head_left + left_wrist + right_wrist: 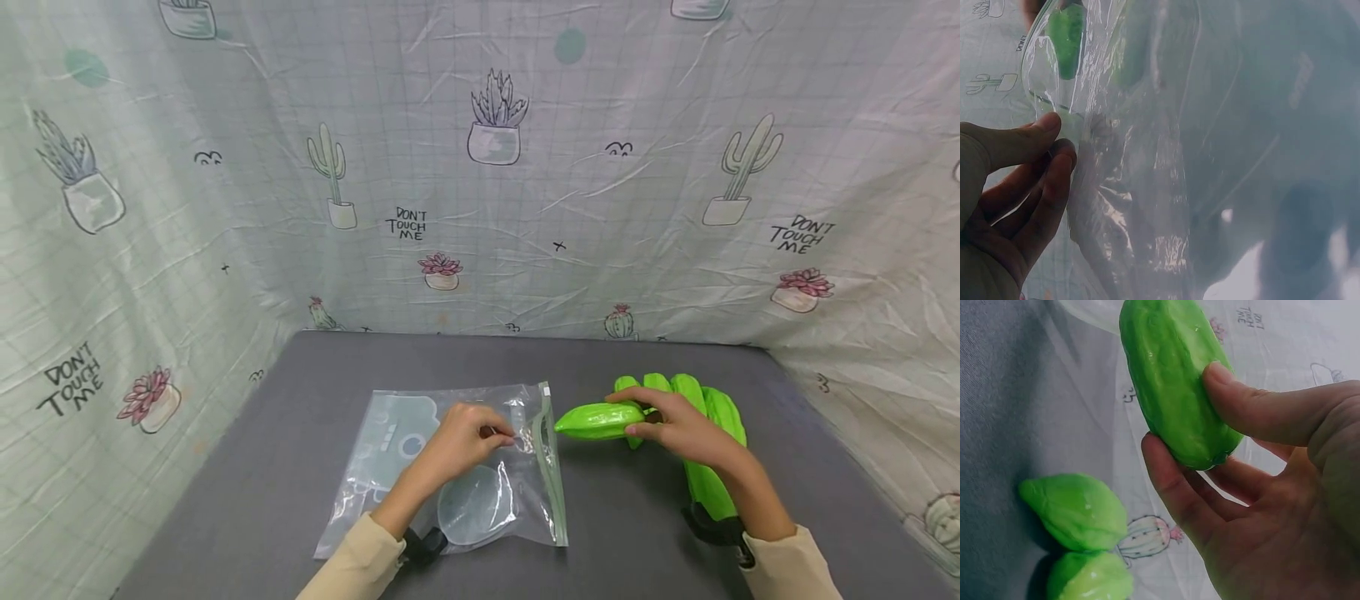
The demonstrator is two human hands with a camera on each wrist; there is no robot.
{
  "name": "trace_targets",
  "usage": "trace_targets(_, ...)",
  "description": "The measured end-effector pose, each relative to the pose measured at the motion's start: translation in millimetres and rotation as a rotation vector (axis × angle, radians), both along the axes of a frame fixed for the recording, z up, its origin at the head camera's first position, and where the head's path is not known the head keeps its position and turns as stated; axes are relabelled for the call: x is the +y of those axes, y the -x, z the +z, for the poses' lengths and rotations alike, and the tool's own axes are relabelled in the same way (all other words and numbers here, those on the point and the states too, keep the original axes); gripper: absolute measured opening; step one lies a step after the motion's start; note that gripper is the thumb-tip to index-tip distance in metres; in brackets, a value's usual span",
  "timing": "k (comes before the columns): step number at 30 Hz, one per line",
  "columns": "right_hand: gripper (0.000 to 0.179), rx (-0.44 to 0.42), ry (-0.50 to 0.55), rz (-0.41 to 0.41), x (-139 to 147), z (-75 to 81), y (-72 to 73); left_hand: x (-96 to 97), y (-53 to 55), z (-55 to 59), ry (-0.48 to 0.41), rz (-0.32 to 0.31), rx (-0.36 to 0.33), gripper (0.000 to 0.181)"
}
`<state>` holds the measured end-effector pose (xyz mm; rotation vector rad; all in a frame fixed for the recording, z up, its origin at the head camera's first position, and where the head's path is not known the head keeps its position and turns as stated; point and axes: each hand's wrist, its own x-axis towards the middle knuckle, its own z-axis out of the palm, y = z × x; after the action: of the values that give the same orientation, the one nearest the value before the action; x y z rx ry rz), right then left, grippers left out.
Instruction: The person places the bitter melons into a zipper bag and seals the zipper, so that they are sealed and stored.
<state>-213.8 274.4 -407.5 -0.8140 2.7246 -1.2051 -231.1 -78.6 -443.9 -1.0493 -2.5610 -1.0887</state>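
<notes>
My right hand (686, 427) grips a glossy green bitter melon (592, 421) by its blunt end, thumb on one side and fingers on the other. Its pointed tip faces left, right at the zip edge of a clear plastic zip bag (476, 504). The bag lies on its side, with its greenish zip strip (553, 479) at the right. With thumb and fingertips my left hand (462, 437) pinches the bag's upper film near the mouth, and the film stands raised there. In the left wrist view, green shapes show through the wrinkled film (1129, 206).
Several more green bitter melons (722, 417) lie side by side at the right, partly behind my right hand and forearm. Everything rests on a grey table (247, 475). A printed cloth (562, 183) with cactus drawings encloses the back and both sides.
</notes>
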Motion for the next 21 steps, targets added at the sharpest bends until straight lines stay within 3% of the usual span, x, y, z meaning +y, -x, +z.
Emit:
trace_targets(8,0.043,-0.020,-0.006,0.052,-7.1,-2.8,-0.5,0.1,0.5,-3.3,0.013,0.013,0.006,0.005)
trace_targets(21,0.044,-0.055,-0.025,0.052,-10.9,-14.3,4.3,0.3,1.6,-0.8,0.029,0.031,0.021,0.005)
